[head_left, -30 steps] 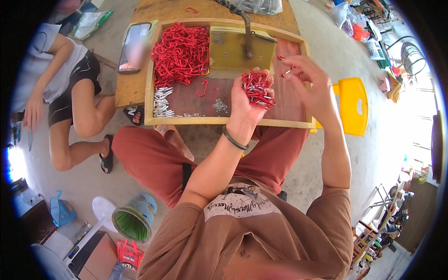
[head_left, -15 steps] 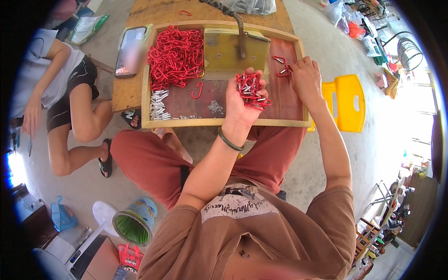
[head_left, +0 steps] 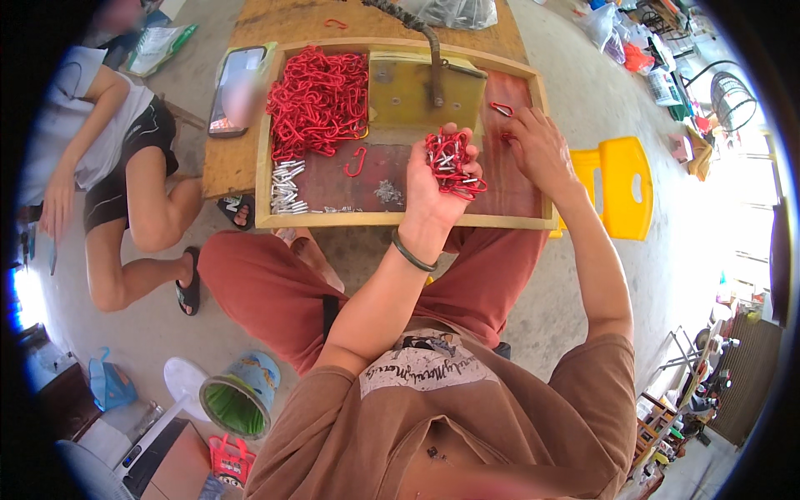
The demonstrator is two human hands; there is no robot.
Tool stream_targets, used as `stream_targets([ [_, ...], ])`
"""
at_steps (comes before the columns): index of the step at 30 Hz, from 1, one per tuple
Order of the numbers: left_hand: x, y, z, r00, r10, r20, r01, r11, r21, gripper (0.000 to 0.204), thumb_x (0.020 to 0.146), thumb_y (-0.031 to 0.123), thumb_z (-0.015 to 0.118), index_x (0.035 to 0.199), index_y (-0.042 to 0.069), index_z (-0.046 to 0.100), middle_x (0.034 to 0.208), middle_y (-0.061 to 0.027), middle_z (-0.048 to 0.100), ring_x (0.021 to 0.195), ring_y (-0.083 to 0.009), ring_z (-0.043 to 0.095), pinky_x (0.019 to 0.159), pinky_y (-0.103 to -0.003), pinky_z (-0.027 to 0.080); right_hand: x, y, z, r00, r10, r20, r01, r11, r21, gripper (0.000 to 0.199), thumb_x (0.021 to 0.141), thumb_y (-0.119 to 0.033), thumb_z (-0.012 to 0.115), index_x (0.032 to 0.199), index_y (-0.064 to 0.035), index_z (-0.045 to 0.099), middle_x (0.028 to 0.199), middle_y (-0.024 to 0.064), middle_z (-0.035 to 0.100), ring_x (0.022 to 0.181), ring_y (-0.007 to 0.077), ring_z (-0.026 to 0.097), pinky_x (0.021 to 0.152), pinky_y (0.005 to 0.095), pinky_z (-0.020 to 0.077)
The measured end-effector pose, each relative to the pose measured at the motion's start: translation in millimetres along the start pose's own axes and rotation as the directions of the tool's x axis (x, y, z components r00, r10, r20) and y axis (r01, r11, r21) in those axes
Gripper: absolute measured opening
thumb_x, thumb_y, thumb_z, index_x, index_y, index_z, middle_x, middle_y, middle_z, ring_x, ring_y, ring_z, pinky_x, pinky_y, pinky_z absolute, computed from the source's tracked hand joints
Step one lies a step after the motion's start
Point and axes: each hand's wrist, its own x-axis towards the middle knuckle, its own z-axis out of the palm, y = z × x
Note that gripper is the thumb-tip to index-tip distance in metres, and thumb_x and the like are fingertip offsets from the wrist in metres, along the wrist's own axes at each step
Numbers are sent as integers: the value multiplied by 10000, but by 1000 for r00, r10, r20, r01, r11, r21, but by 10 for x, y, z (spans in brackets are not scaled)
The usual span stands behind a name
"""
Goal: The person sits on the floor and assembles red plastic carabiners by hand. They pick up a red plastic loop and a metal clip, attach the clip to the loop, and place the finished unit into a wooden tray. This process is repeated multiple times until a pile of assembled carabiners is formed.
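My left hand [head_left: 429, 200] is turned palm up over the front of a wooden tray [head_left: 400, 220], fingers curled around a bunch of red carabiners [head_left: 450, 162] with silver gates. At the tray's right side, my right hand [head_left: 540, 154] has its fingertips closed on a red carabiner [head_left: 506, 136], which is mostly hidden under the fingers. Just beyond it lies another red carabiner [head_left: 502, 109]. A large heap of red hooks [head_left: 317, 100] fills the tray's far left corner. One single red hook [head_left: 356, 162] lies apart, left of my left hand.
Silver pins [head_left: 287, 187] and a pile of tiny metal pieces [head_left: 387, 192] lie in the tray. A yellowish block [head_left: 404, 92] stands under a wrapped metal lever [head_left: 435, 75]. A phone [head_left: 237, 92] lies left of the tray. A yellow chair [head_left: 625, 187] stands right; another person [head_left: 125, 158] sits left.
My right hand has moved left from the tray's right rim, its fingers now over the carabiners there. My left hand still holds its bunch, almost unmoved.
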Motion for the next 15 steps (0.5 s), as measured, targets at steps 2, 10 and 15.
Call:
stream_targets([
  [2, -8, -6, 3, 1000, 14, -19, -14, 1000, 20, 391, 1102, 340, 396, 1189, 92, 685, 1162, -129, 700, 911, -245, 653, 693, -338, 521, 16, 69, 22, 995, 80, 59, -85, 993, 79, 296, 850, -78, 690, 1141, -124, 721, 1146, 78, 676, 1136, 308, 637, 950, 452, 532],
  [10, -1, 6, 6, 1000, 20, -6, -20, 999, 29, 382, 1096, 348, 410, 1185, 104, 690, 1154, -118, 706, 909, -240, 651, 707, -334, 514, 456, 366, 180, 958, 227, 175, -273, 909, 314, 193, 919, -111, 712, 1100, -53, 680, 1105, 157, 710, 1050, 369, 686, 900, 463, 541],
  [15, -2, -16, 18, 1000, -4, 4, 4, 1000, -4, 376, 1091, 342, 422, 1181, 92, 688, 1154, -130, 704, 915, -247, 648, 708, -339, 516, 468, 327, 196, 963, 228, 146, -255, 944, 207, 267, 907, -141, 733, 1147, -46, 663, 1057, 177, 713, 1013, 369, 695, 885, 469, 536],
])
